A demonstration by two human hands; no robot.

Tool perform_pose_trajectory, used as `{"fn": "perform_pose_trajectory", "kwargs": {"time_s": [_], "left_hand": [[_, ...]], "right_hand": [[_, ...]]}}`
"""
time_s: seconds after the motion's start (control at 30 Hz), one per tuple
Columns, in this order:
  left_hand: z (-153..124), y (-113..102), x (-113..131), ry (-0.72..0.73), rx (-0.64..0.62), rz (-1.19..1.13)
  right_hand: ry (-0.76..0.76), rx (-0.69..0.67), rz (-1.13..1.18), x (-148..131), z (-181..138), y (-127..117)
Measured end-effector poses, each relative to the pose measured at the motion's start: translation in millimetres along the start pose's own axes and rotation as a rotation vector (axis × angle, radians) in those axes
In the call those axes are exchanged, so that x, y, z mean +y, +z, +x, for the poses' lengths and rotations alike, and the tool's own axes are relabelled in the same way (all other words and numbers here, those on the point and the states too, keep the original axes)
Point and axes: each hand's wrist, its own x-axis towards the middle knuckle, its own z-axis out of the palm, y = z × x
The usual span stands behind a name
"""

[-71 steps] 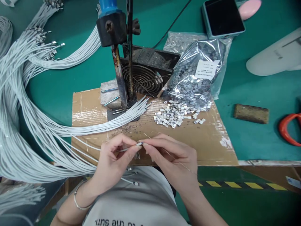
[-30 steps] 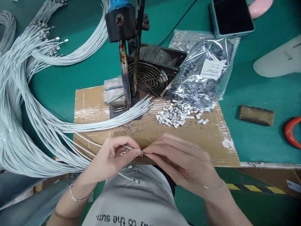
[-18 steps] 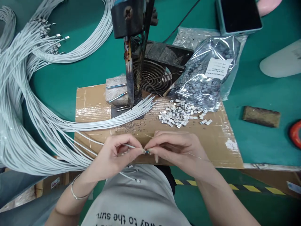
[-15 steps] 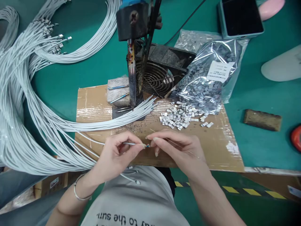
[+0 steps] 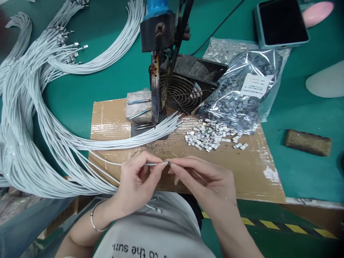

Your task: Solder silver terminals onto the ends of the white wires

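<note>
My left hand pinches the end of a thin white cable between thumb and forefinger, just above the near edge of a cardboard sheet. My right hand meets it tip to tip, fingers pinched on the cable's stripped end, where small coloured wires show. A thin strand of solder wire runs across the right hand. Beyond the hands lies a fan of white cable ends under the tip of a clamped soldering iron. A loose pile of small metal shells lies to the right.
A large bundle of white cables loops over the green table on the left. A black fan stands behind the iron. A plastic bag of metal parts, a phone and a brown block lie at the right.
The view has shifted so everything sits further right in the picture. My hands stay together on the cable end; the right fingers have reworked their pinch on the stripped tip.
</note>
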Motion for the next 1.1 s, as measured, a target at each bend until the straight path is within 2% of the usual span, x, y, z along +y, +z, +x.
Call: {"fn": "perform_pose_trajectory", "kwargs": {"time_s": [0.2,0.4,0.5,0.6,0.7,0.77,0.93,1.1], "left_hand": [[-6,3,-3,0.161,0.053,0.138],[-2,8,-1,0.433,0.148,0.312],[-3,11,-3,0.47,0.176,0.337],[-7,13,-4,0.313,0.136,0.228],[-10,13,-3,-0.038,0.015,-0.068],[-7,11,-1,-0.222,-0.038,-0.257],[7,0,7,-0.355,-0.106,-0.504],[15,-5,8,-0.405,-0.102,-0.556]], "right_hand": [[0.032,0.025,0.009,3,-5,0],[0.104,0.054,-0.011,5,-9,3],[0.077,0.099,0.044,8,-7,10],[-0.013,0.173,0.054,13,-6,21],[-0.087,0.227,0.018,19,-6,34],[-0.167,0.271,-0.019,24,-8,39],[-0.352,0.292,-0.128,31,-8,39],[-0.468,0.241,-0.266,27,-9,30]]}}
